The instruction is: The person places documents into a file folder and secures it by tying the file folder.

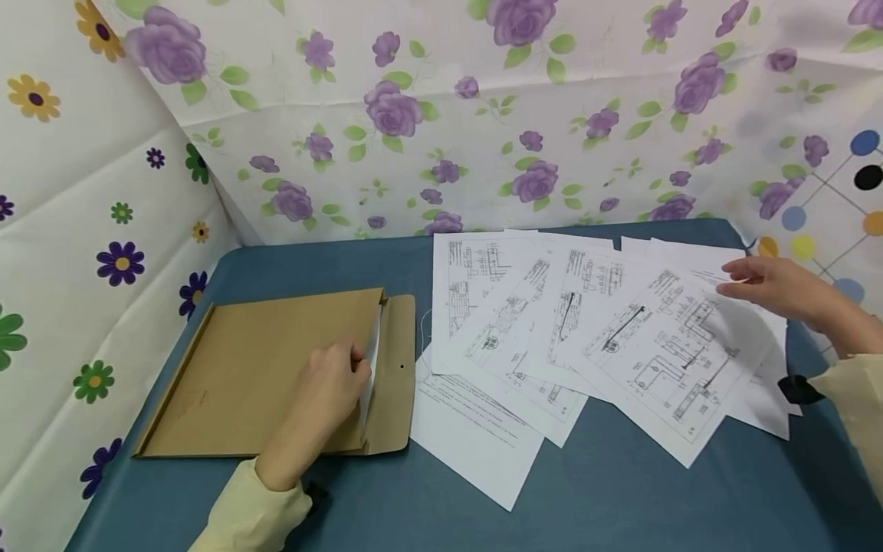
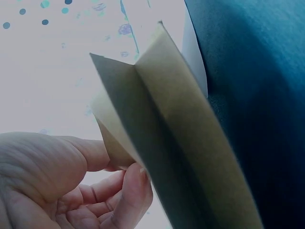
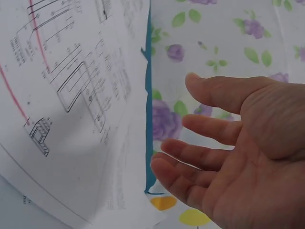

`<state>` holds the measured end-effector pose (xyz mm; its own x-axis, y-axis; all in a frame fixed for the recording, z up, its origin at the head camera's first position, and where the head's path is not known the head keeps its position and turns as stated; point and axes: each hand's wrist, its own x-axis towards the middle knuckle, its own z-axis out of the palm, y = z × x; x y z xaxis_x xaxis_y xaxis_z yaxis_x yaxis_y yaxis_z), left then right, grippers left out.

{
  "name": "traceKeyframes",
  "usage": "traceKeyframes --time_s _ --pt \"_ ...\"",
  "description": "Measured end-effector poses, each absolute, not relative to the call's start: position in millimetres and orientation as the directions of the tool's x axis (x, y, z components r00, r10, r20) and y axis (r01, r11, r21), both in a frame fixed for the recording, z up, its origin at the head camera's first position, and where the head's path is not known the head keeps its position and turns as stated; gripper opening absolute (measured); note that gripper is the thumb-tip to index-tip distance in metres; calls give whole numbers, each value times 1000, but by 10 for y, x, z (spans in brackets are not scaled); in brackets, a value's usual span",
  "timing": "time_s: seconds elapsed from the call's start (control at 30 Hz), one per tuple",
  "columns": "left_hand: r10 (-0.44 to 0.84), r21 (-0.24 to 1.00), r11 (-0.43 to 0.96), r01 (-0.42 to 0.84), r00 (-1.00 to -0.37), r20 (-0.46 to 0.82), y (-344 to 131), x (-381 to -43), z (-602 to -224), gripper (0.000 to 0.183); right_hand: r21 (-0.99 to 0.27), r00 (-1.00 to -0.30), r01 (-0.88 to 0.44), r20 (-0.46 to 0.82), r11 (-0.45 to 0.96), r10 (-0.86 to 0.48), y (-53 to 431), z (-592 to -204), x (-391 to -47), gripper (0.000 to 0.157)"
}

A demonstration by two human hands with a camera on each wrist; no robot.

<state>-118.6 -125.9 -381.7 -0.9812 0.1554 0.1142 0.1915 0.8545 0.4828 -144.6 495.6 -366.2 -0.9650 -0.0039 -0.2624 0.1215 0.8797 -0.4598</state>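
Pinching the brown folder (image 1: 255, 368) by its right-hand opening edge: left hand (image 1: 329, 387), lower middle of the frame, cream sleeve (image 1: 251, 510) behind it. Left wrist view shows card between thumb and fingers (image 2: 136, 191). Folder lies on the blue surface (image 1: 593, 491), left half of the frame, mostly left of those fingers; flap (image 1: 395, 376) sticks out just to their right, white edge showing in the opening. Text sheet (image 1: 476, 445) near the flap, lower middle. Fanned drawing sheets (image 1: 679, 360) run centre to right, overlapping. Right hand (image 1: 779, 290) at far right, over the upper right of the fan, fingers apart and relaxed, grasping nothing. Purple-flowered cloth (image 1: 441, 84) hangs behind, across the top.
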Motion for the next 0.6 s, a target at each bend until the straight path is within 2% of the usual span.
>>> traceKeyframes --time_s 0.13,0.4,0.6 --pt "140 477 862 170 -985 97 -1241 -1188 -3816 6 -410 -973 125 -228 903 31 5013 -3730 -1472 79" --pt "147 476 860 183 -983 112 -1242 -1189 -3835 9 -339 -993 114 -81 934 92 5033 -3934 -1504 79" --pt "152 470 861 194 -980 126 -1255 -1181 -3841 10 -351 -987 138 -132 926 97 5020 -4069 -1526 97"
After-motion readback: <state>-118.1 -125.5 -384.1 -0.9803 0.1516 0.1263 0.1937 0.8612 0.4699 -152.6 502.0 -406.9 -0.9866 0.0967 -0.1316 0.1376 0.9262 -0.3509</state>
